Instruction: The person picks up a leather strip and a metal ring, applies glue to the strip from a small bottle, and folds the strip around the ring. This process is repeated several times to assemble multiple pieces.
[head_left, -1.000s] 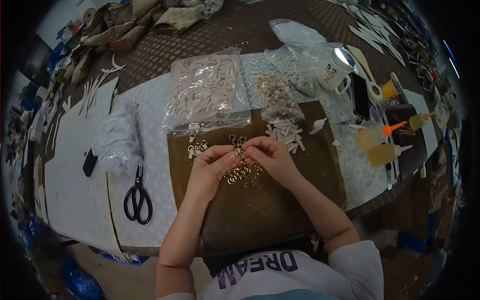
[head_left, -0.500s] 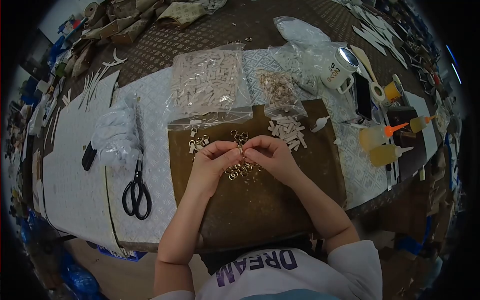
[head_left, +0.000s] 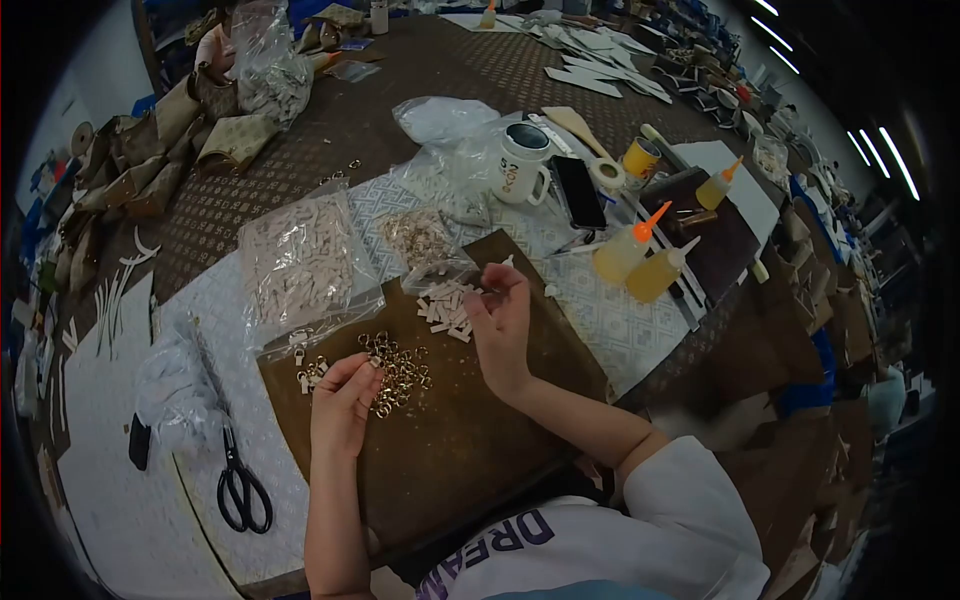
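Small gold rings lie in a pile on the brown mat. At the left edge of that pile my left hand pinches a small piece with a gold ring. My right hand is raised at the right side of a heap of pale strips, its fingers curled; whether anything is between the fingertips is too small to tell. Left of the rings lie several finished-looking pale tabs with rings. Behind the mat are a clear bag of pale pieces and a smaller bag of metal parts.
Black scissors and a plastic-wrapped bundle lie at the left. At the right stand a white mug, a phone, glue bottles and a yellow tin. Pale sheets lie farther back.
My hands have separated. The left one still holds a small piece, while the right one has moved over to the pale strips. The view has turned to the right and up.
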